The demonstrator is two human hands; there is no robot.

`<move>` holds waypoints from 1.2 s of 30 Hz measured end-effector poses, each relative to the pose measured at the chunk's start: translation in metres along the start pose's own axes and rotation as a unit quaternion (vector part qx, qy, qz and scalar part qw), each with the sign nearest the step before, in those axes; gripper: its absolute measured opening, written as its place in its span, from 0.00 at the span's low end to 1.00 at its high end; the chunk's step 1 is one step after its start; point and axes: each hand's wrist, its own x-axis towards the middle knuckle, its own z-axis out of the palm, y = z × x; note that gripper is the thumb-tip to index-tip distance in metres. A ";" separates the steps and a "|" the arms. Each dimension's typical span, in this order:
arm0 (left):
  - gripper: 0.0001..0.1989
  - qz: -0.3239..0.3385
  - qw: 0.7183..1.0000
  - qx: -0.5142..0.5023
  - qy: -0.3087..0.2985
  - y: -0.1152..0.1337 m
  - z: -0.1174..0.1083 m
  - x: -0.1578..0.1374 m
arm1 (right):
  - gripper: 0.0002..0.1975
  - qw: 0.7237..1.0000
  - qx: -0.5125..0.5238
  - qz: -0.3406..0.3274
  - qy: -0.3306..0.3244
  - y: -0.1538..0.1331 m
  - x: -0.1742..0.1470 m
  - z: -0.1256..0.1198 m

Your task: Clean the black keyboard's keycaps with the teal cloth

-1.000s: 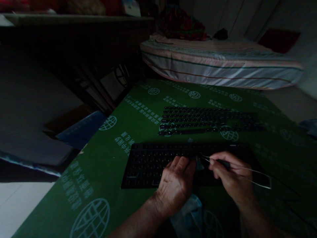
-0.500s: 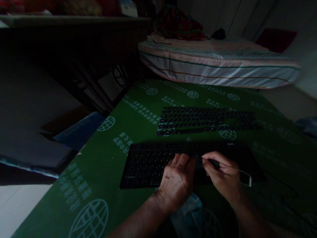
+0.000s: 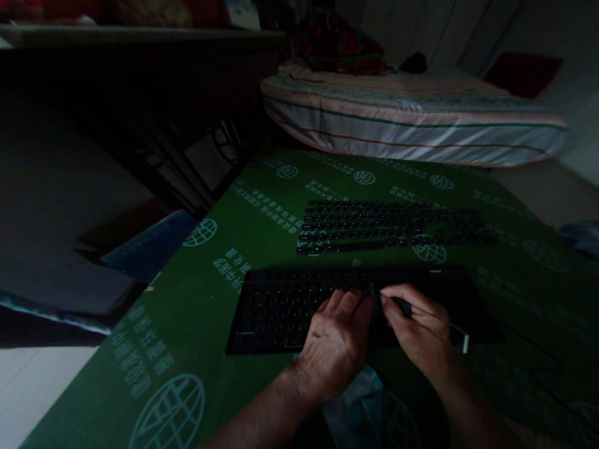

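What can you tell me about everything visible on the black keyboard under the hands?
The keyboard is a long, black, rectangular board, probably plastic, lying flat on the green printed tabletop. Rows of key positions with small pale glints show on its left part; its right part is too dark to make out. A short pale mark sits near its far edge, toward the right. The left hand seems to rest on its middle; the right hand is over it.
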 end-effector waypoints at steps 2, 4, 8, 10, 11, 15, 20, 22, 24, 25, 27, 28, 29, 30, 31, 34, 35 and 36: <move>0.15 0.005 1.000 0.002 0.003 0.000 0.000 0.000 | 0.06 1.000 -0.005 -0.002 0.004 0.000 0.000 0.000; 0.15 0.006 1.000 0.002 0.006 0.001 -0.001 0.001 | 0.06 1.000 -0.016 -0.011 0.008 0.002 0.000 0.001; 0.15 0.009 1.000 -0.001 0.006 0.002 -0.002 0.001 | 0.07 0.998 -0.039 -0.037 0.011 0.005 -0.001 0.004; 0.16 0.013 1.000 0.000 0.008 0.002 -0.001 0.001 | 0.07 0.998 -0.043 -0.044 0.014 0.006 -0.001 0.005; 0.16 0.014 1.000 0.000 0.008 0.002 -0.001 0.001 | 0.07 0.998 -0.042 -0.044 0.016 0.006 -0.001 0.006; 0.15 0.010 1.000 -0.012 0.012 0.002 0.000 0.000 | 0.07 0.999 -0.027 -0.046 0.012 0.007 -0.001 0.007; 0.16 0.015 1.000 -0.015 0.016 0.001 0.000 -0.001 | 0.07 0.999 -0.008 -0.036 0.007 0.008 -0.001 0.007; 0.15 0.013 1.000 -0.009 0.023 0.001 0.002 -0.001 | 0.07 0.999 0.002 -0.034 -0.002 0.008 0.000 0.005; 0.15 0.010 1.000 -0.003 0.027 0.000 0.003 -0.001 | 0.07 0.999 0.011 -0.034 -0.016 0.007 0.002 0.003; 0.15 0.010 1.000 -0.002 0.027 -0.001 0.003 -0.002 | 0.07 0.999 0.016 -0.035 -0.022 0.007 0.002 0.001; 0.16 0.009 1.000 -0.006 0.022 -0.002 0.004 -0.002 | 0.06 0.999 0.019 -0.034 -0.033 0.007 0.003 -0.001; 0.16 0.010 1.000 -0.010 0.019 -0.002 0.004 -0.002 | 0.06 0.999 0.017 -0.033 -0.038 0.007 0.003 -0.002; 0.15 0.012 1.000 -0.016 0.017 -0.003 0.003 -0.002 | 0.06 0.998 0.015 -0.032 -0.043 0.007 0.003 -0.002; 0.15 0.013 1.000 -0.022 0.017 -0.003 0.003 -0.002 | 0.06 0.999 0.011 -0.031 -0.044 0.007 0.003 -0.002; 0.15 0.016 0.999 -0.028 0.018 -0.003 0.002 -0.002 | 0.06 0.999 0.006 -0.029 -0.043 0.007 0.003 -0.002; 0.15 0.022 0.999 -0.036 0.032 -0.004 0.002 -0.001 | 0.07 0.999 -0.005 -0.034 -0.028 0.007 0.002 0.001; 0.15 0.022 0.998 -0.035 0.040 -0.005 0.003 0.000 | 0.07 0.999 -0.005 -0.040 -0.022 0.007 0.002 0.002; 0.16 0.022 0.998 -0.033 0.047 -0.005 0.004 0.000 | 0.07 0.999 -0.004 -0.045 -0.017 0.007 0.002 0.003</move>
